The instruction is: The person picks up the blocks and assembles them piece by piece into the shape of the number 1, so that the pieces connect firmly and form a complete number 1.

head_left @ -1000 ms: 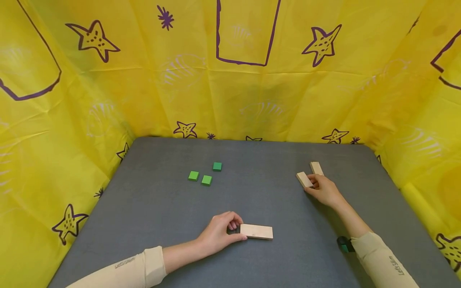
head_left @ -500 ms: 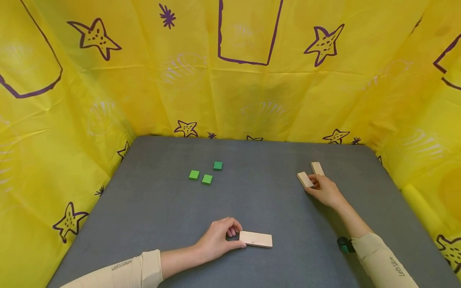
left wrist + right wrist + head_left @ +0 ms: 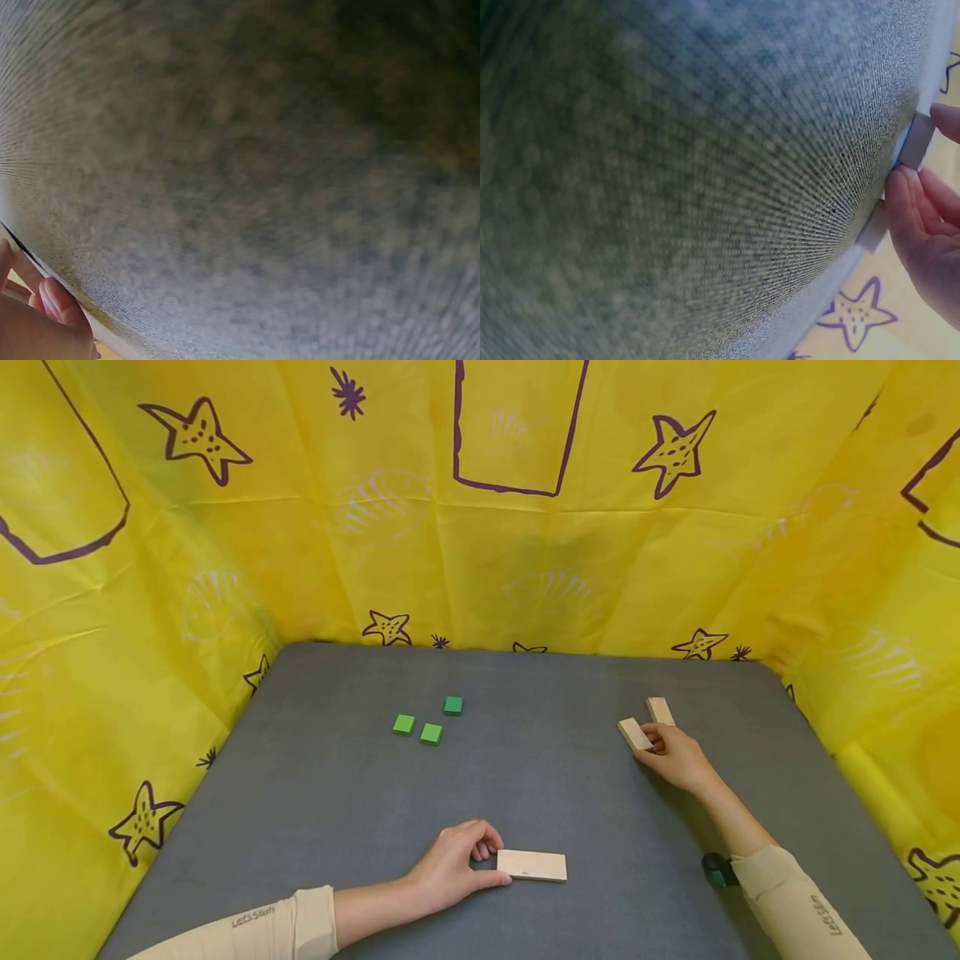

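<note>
Near the front of the table, my left hand (image 3: pixel 453 864) pinches the left end of a pale wooden block (image 3: pixel 532 865), thumb at the near corner and fingers at the far one. This block lies flat, its long side running left to right. Over on the right, my right hand (image 3: pixel 677 755) pinches a second wooden block (image 3: pixel 634 734) between thumb and fingers. Just behind those fingers a third wooden block (image 3: pixel 659 710) is partly hidden. In the right wrist view, the held block (image 3: pixel 916 142) sits between the fingertips and the other block (image 3: pixel 874 226) is beside them.
Three small green square tiles lie towards the back left: a darker tile (image 3: pixel 453 706), a light tile (image 3: pixel 403 725) and another light tile (image 3: pixel 431 734). The dark grey tabletop (image 3: pixel 337 802) is enclosed by a yellow starfish-patterned cloth (image 3: pixel 487 568) at the back and sides.
My left hand has drawn its wooden block a short way towards the front of the table. The right hand and its block stay in place.
</note>
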The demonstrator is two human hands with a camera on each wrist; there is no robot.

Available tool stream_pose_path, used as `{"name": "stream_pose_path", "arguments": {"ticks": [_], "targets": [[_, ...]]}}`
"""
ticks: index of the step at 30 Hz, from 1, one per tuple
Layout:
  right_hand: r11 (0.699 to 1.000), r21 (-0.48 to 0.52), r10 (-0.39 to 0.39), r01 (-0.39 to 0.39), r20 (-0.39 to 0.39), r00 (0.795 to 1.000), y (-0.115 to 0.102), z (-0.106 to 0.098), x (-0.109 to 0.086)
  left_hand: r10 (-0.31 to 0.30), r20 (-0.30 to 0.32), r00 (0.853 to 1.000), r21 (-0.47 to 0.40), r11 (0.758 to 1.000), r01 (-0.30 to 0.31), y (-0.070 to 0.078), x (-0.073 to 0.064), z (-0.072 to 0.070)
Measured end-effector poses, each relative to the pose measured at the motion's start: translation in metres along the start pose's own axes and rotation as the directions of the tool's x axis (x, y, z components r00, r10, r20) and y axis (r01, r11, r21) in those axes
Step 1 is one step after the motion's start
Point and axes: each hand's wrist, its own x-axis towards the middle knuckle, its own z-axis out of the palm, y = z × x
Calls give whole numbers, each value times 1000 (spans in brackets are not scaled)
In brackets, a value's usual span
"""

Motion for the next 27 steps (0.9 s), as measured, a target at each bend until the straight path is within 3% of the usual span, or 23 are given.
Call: {"name": "stream_pose_path", "arguments": {"ticks": [9,27], "targets": [[1000,0,8,-8,5,1000,0,1,0,-19,31,999,12,1000,18,0,0,1],[1000,10,7,-7,-18,1000,2,2,-1,-16,34,999,26,1000,15,0,-1,1]]}}
